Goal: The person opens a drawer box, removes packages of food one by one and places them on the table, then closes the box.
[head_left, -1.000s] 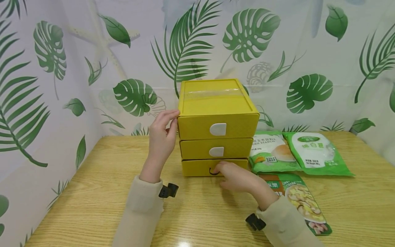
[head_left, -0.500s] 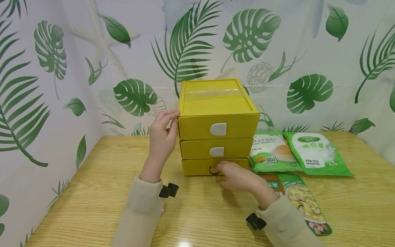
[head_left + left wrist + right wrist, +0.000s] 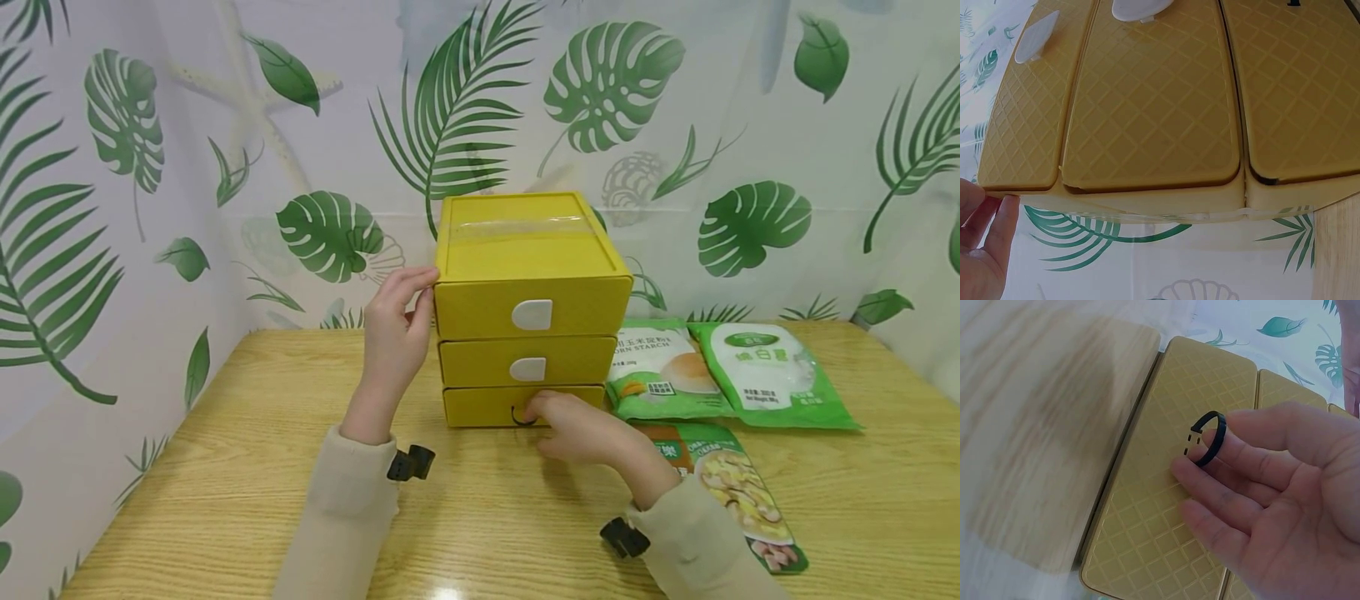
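Observation:
A yellow three-drawer box (image 3: 525, 250) stands on the table with its drawers closed or nearly so. White tabs (image 3: 532, 314) mark the two upper drawers, and the bottom drawer (image 3: 480, 407) carries a black loop handle (image 3: 1217, 440). My right hand (image 3: 581, 429) pinches this loop between thumb and fingers, fingertips against the textured drawer front. At the box's top left corner, my left hand (image 3: 397, 337) rests its fingertips on the edge. The left wrist view shows its fingers (image 3: 1000, 228) touching the box's side edge beside the top drawer.
To the right of the box lie a corn starch bag (image 3: 660, 371) and a green-and-white bag (image 3: 772, 375). A food packet (image 3: 742, 492) lies in front of them, partly under the right forearm. A leaf-print cloth (image 3: 480, 100) hangs behind the wooden table (image 3: 225, 500).
The bottom drawer's front sits very slightly further in than a second ago. Both hands keep their places on the box.

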Demonstrator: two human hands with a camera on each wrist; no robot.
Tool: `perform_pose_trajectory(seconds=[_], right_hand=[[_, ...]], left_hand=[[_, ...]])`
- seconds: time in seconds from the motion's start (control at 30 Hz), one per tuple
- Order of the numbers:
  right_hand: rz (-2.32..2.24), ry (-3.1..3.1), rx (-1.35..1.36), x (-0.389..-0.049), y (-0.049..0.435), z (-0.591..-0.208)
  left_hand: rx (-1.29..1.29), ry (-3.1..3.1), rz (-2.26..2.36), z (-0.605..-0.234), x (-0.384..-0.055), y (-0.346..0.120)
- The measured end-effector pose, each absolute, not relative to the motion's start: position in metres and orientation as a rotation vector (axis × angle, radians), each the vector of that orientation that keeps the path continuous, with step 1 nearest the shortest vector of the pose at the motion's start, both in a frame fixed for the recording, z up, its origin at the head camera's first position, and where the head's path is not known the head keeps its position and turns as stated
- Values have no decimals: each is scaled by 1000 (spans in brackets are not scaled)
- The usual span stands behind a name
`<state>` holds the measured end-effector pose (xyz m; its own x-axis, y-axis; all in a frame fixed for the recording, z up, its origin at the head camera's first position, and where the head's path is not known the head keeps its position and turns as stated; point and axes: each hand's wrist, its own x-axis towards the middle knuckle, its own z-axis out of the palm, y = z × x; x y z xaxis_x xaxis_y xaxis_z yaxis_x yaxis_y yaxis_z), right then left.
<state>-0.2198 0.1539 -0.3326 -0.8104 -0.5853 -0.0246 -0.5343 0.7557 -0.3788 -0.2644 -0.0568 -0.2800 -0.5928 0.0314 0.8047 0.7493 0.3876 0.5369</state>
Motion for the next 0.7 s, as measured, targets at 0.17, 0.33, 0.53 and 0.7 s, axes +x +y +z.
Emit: perform_pose_trajectory(seconds=[0.17,0.33,0.53,0.7], right_hand=[[-539,2814,-892,-219,154,-333],[-547,2815,-892,-220,154,-333],[-556,2807,-886,-220,153,-335],[-552,2797,-886,-218,153,-334]], left_hand=[[-670,-1921,-1255,-279,-264,-57],[-669,-1929,-1253,-279,-263,-57],[-676,-1919,-1246,-280,-264,-58],[-674,-1916,-1244,-280,-263,-58]])
